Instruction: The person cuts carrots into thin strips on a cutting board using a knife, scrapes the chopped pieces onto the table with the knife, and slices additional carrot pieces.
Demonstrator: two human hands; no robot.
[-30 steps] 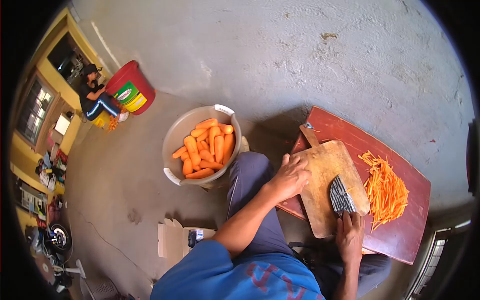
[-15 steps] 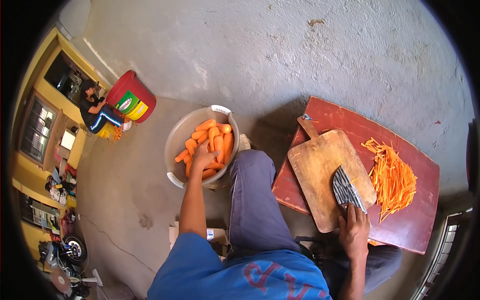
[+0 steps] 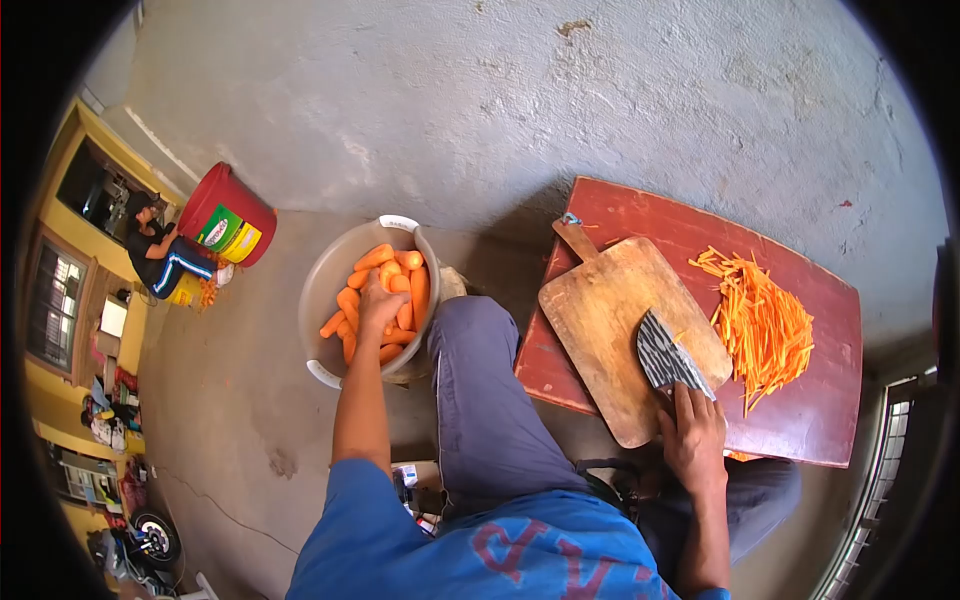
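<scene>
My left hand reaches down into a grey basin of whole peeled carrots. Its fingers and thumb close around a carrot in the pile; the fingertips are partly hidden. My right hand grips the handle of a broad kitchen knife with a black-and-white streaked blade. The blade lies flat over the right part of a wooden cutting board. A small orange sliver shows beside the blade. To the right of the board lies a heap of carrot strips.
The board rests on a low red table against the grey wall. My bent knee stands between basin and table. Far left, a person sits beside a large red bucket. An open box sits below my left arm.
My head view has shifted, moving the scene left and slightly up. Within the basin, my left hand's spread fingers have drawn in around a carrot. The knife stays on the board.
</scene>
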